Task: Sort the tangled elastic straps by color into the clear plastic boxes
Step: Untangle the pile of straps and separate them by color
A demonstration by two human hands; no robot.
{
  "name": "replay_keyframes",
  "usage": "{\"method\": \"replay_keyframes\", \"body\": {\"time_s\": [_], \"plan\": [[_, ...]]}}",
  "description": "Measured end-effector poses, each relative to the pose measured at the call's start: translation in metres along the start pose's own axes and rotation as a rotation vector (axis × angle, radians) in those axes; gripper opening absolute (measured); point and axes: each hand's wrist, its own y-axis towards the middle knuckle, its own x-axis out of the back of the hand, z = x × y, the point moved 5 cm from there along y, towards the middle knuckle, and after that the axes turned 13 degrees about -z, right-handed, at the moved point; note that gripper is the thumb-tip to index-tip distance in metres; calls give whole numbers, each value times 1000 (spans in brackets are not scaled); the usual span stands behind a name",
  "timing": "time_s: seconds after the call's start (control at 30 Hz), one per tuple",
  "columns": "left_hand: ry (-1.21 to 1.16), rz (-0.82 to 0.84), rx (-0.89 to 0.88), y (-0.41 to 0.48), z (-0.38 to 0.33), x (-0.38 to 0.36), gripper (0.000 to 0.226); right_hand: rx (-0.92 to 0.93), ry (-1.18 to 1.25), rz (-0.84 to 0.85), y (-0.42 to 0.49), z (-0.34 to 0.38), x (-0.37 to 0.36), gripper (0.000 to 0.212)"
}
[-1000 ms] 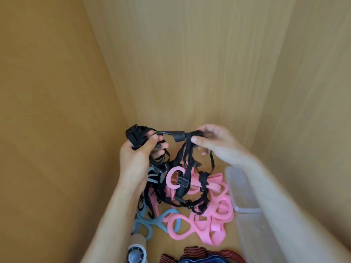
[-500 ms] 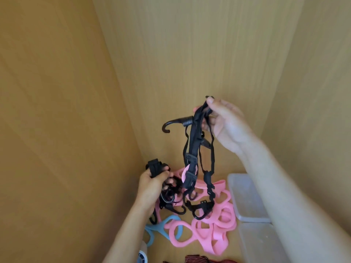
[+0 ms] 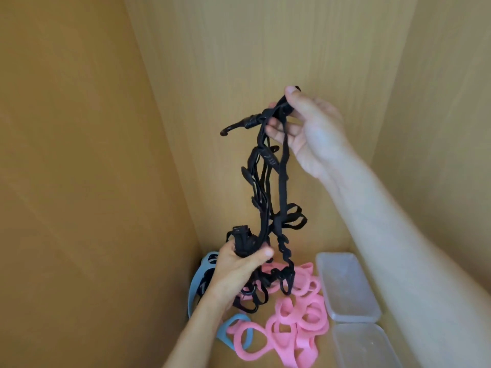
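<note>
— Grips first. What do you log?

— On my remote feed the right hand (image 3: 308, 128) is raised, thumb and fingers pinching the top of the black straps (image 3: 268, 181), which are flat woven elastic bands bunched together. The left hand (image 3: 239, 269) sits lower, fingers curled tight round the bottom of the same bundle, with a blocky plastic buckle (image 3: 240, 232) standing up above the fist.

— Condition of the bundle?

— It hangs roughly upright between the two hands. I note a hard curved hook (image 3: 233, 127) jutting left near the top, oval plastic sliders along the bands, loose flat loops at mid-height and a crinkled cord running down on the right. Tail ends dangle below the left hand onto the heap.

— And the heap?

— It lies at the bottom of an enclosure of pale wood-grain panels (image 3: 265, 49). The pink straps (image 3: 297, 322) are smooth, matte and rubbery, moulded as chains of rounded loops. The blue straps (image 3: 198, 285) look like the same material and are partly hidden behind the left forearm. I cannot tell whether the black tails are caught on the pink or only rest on it.

— Boxes?

— I see two boxes (image 3: 345, 285) of cloudy translucent plastic, rectangular with rounded corners. They sit one behind the other, just right of the pink straps. I cannot tell whether they are lidded.
</note>
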Motion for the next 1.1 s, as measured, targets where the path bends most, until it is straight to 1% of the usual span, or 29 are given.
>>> {"method": "replay_keyframes", "body": {"time_s": [0.07, 0.13, 0.2, 0.3, 0.37, 0.4, 0.47, 0.57, 0.63, 0.73, 0.8, 0.83, 0.87, 0.93, 1.0, 1.03, 1.1], "plan": [[84, 3, -83, 3, -10, -4, 29, 23, -16, -26, 1, 4, -5, 18], [121, -15, -124, 7, -19, -5, 17, 54, -53, -50, 2, 9, -6, 20], [107, -87, -109, 12, -26, 4, 9, 100, -101, -78, 3, 16, -4, 20], [10, -271, -64, 22, -30, 26, 5, 154, -127, -120, 6, 30, 2, 23], [-52, -370, -42, 24, -31, 36, 10, 158, -108, -126, 7, 37, 3, 22], [-65, -383, -35, 24, -31, 37, 12, 152, -96, -119, 7, 39, 2, 20], [-49, -336, -55, 20, -33, 32, 23, 127, -67, -90, 7, 41, -5, 18], [-7, -244, -140, 13, -39, 15, 56, 81, -25, -41, 1, 34, -20, 17], [-1, -203, -179, 11, -41, 0, 70, 64, -17, -17, -4, 26, -30, 17], [38, -150, -258, 10, -44, -24, 85, 37, 11, 1, -11, 15, -42, 19], [90, -144, -298, 11, -46, -38, 89, 6, 46, 2, -16, 8, -46, 20], [101, -159, -298, 13, -46, -43, 87, -10, 70, -2, -17, 5, -47, 20], [96, -178, -284, 16, -45, -47, 80, -24, 98, -7, -19, 2, -47, 21], [81, -206, -250, 25, -42, -51, 53, -37, 154, -23, -20, 0, -43, 22], [66, -177, -219, 33, -37, -50, 26, -42, 203, -52, -19, 1, -32, 19], [59, -158, -202, 35, -36, -47, 18, -39, 225, -70, -17, 2, -25, 16], [43, -145, -152, 39, -34, -39, 17, -14, 244, -128, -12, 5, -5, 18]]}}
